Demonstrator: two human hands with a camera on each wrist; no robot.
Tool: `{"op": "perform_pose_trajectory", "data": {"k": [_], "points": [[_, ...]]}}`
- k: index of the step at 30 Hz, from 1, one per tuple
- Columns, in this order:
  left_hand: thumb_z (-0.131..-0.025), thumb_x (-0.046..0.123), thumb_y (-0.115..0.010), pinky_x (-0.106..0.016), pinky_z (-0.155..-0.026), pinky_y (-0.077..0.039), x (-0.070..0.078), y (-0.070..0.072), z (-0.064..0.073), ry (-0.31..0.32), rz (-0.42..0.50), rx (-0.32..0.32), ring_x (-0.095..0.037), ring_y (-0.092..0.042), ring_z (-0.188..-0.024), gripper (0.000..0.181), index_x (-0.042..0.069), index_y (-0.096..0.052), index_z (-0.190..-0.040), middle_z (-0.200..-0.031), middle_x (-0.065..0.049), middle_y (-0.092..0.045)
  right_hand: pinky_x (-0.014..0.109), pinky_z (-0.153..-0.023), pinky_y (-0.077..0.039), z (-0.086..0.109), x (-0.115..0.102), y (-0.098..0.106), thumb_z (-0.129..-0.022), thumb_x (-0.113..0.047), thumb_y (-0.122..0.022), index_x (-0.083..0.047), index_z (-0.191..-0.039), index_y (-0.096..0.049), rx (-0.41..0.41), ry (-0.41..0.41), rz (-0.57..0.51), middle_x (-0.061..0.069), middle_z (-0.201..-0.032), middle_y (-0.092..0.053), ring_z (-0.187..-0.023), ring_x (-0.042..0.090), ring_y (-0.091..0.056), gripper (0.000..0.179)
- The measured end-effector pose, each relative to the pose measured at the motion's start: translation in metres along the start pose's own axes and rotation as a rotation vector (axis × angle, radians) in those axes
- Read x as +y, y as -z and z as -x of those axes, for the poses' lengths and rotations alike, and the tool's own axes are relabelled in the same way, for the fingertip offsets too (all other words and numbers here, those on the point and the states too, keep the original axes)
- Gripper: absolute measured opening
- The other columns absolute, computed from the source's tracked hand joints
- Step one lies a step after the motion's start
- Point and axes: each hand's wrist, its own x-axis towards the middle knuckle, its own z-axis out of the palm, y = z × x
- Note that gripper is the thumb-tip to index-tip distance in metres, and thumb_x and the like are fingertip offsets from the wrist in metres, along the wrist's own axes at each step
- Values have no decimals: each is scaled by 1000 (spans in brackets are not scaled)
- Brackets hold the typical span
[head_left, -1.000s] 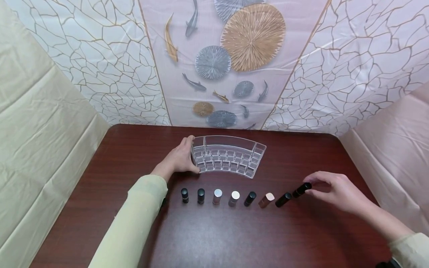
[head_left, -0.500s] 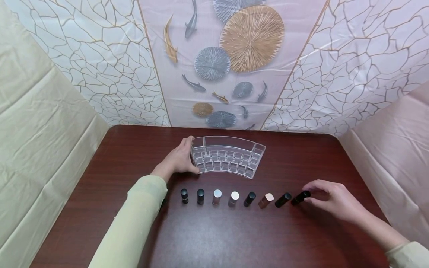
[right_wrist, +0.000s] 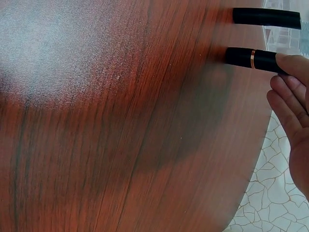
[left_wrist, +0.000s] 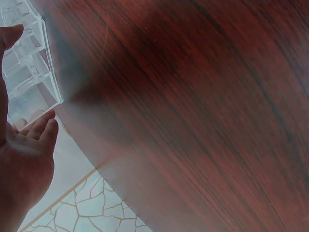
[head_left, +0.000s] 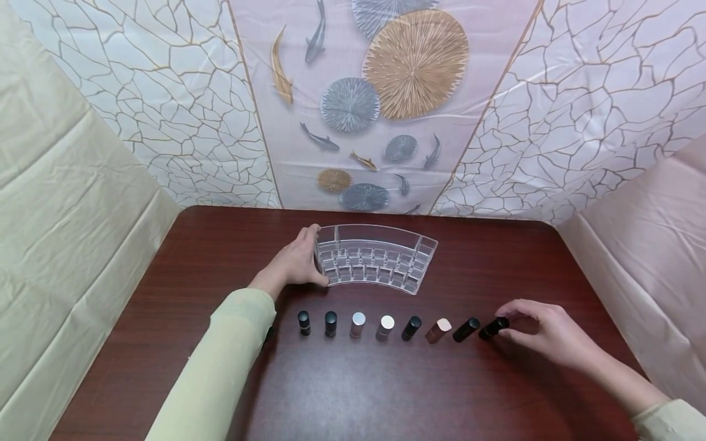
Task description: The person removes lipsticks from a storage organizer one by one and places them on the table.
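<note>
My left hand (head_left: 298, 258) grips the left end of a clear plastic cosmetics organizer (head_left: 377, 233), with the thumb at its front corner and the fingers behind. The same organizer (left_wrist: 36, 94) shows at the edge of the left wrist view. Thumb and fingers of my right hand (head_left: 554, 337) pinch the top of a black lipstick tube (head_left: 489, 331) at the right end of a row. A gold band rings this lipstick tube (right_wrist: 264, 60) in the right wrist view. Just left of it stands another black tube (head_left: 466, 329).
The row continues left with a rose-gold tube (head_left: 439, 329), a black tube (head_left: 411, 327), two silvery tubes (head_left: 385, 326) and two more black ones (head_left: 330, 323). All stand on a dark red wooden table (head_left: 375, 392). A patterned cloth (head_left: 353, 153) hangs behind the table.
My right hand has lowered the black lipstick tube to the table at the right end of the row. The left hand and organizer have stayed in place.
</note>
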Motion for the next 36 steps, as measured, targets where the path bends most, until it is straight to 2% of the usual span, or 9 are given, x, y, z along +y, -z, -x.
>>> {"op": "perform_pose_trajectory", "data": {"k": [9, 18, 27, 36], "points": [[-68, 36, -99, -48, -109, -50, 0, 0, 0, -8, -10, 1, -34, -58, -126, 126, 5, -22, -162, -153, -18, -42, 10, -81, -51, 1, -2, 0, -71, 1, -95, -18, -106, -75, -28, -33, -24, -14, -95, -77, -89, -1, -72, 44], [-69, 37, -97, -47, -111, -49, 2, 1, 1, 3, -18, -16, -33, -57, -127, 126, 4, -20, -163, -155, -19, -41, 10, -81, -50, 3, 0, 3, -72, -6, -97, -18, -111, -76, -57, -56, -18, -14, -97, -77, -90, 0, -72, 46], [-70, 38, -97, -46, -110, -50, 3, 2, 1, 7, -41, -26, -33, -57, -126, 126, 4, -19, -163, -154, -19, -40, 8, -85, -49, -2, -4, 19, -78, -17, -96, -20, -116, -77, -101, -144, 10, -10, -105, -79, -98, 2, -73, 42], [-70, 39, -97, -47, -111, -49, 6, 3, 1, 19, -63, -33, -34, -57, -125, 129, 4, -17, -165, -154, -20, -40, 4, -91, -43, -13, -8, 35, -87, -23, -90, -16, -121, -78, -92, -181, 57, -3, -114, -79, -108, -2, -68, 37]]}}
